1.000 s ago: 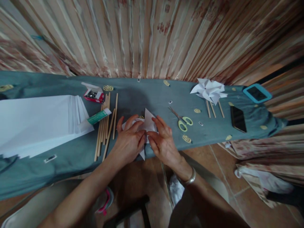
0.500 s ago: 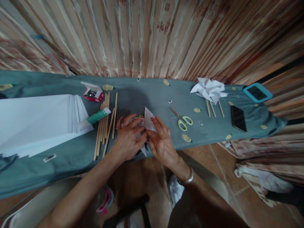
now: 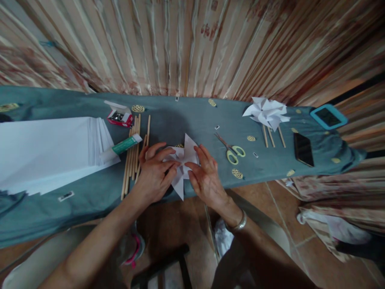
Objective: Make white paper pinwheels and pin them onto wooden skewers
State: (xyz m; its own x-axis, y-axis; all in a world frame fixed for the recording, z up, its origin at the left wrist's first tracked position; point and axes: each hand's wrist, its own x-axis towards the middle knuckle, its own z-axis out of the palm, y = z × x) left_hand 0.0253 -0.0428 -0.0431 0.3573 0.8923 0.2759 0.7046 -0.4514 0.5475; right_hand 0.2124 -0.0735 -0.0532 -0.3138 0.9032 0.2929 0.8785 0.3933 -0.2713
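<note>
Handling white pinwheel (image 3: 189, 152) — teal cloth (image 3: 195, 116), curtain (image 3: 180, 48) beyond

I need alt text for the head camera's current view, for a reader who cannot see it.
A person's left hand and right hand touch folded white paper at a cloth-covered table; wooden sticks and white sheets lie to the left, green-handled scissors and paper pinwheels to the right.

The pinwheel (image 3: 189, 155) is white paper, matt and smooth with crisp folds; the stacked sheets (image 3: 54, 148) are likewise matt paper. The dowels (image 3: 130, 160) look like bare, unvarnished wood. The scissors (image 3: 227, 147) pair dull metal blades with smooth plastic handles. The bracelet (image 3: 241, 222) is shiny metal, the smartphone (image 3: 303, 149) glossy-faced, the tablecloth (image 3: 195, 116) matt, wrinkled fabric.
</note>
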